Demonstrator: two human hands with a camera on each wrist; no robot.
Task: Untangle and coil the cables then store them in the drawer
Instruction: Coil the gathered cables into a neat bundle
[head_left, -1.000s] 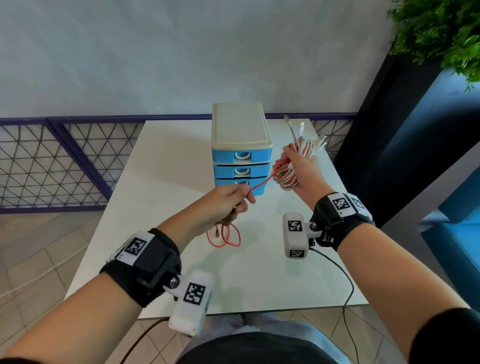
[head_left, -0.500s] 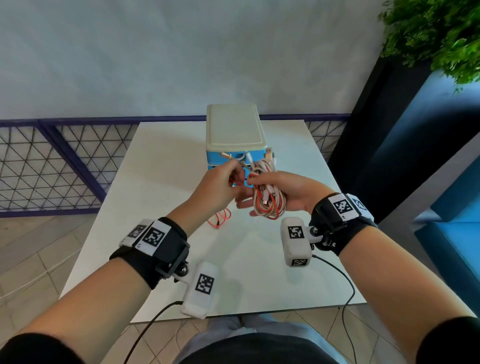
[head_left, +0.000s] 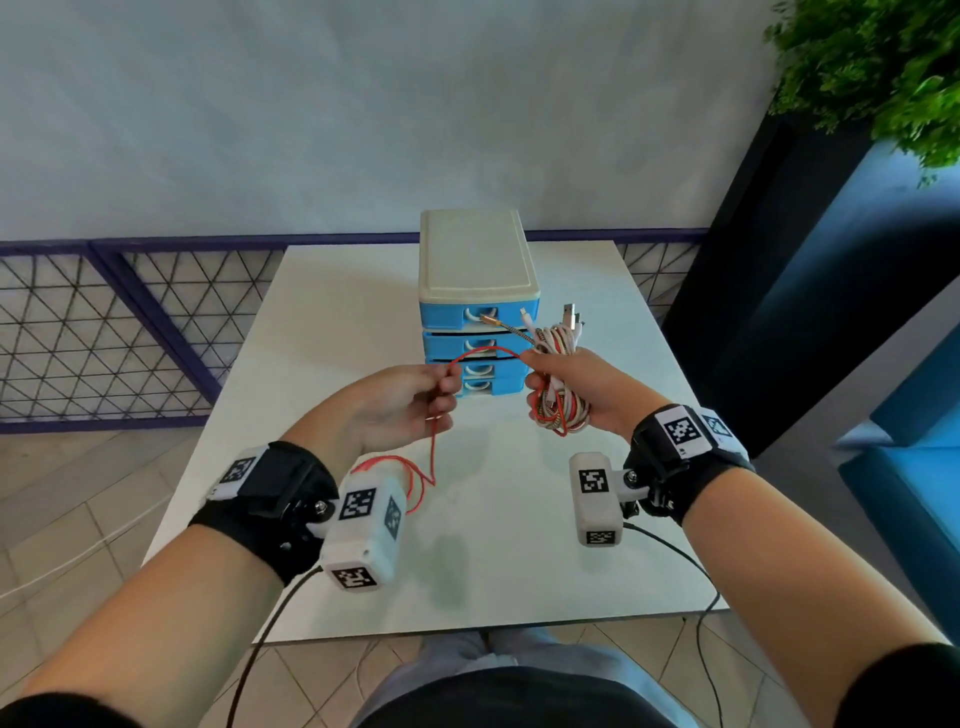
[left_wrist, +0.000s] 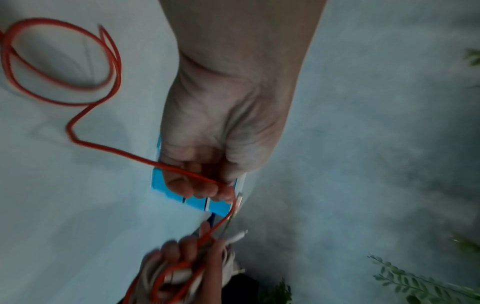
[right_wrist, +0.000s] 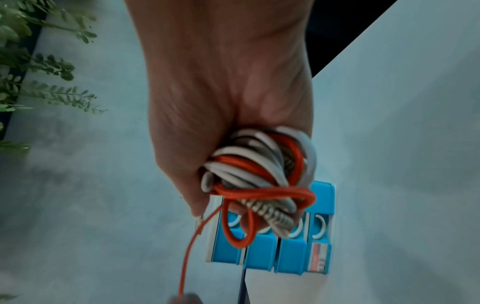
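Above the white tabletop (head_left: 332, 332), the left hand (head_left: 402, 410) is pinching a thin red cable (head_left: 480, 352), now drawn away toward 9 o'clock from the mixed white-and-red cable bundle (head_left: 558, 384) clenched in the right hand (head_left: 582, 392); half a second ago both hands met. Winding looks unfinished. At 12 o'clock is sitting the closed blue plastic drawer unit (head_left: 478, 312), its red label unreadable.

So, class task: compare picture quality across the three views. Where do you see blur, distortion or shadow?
Head view: sharp, though the wide lens bows the railing; soft shadows lie on the table. Left wrist view: dim, with the red cable streaked by motion blur. Right wrist view: the bundle and drawers slightly blurred, the plant soft.
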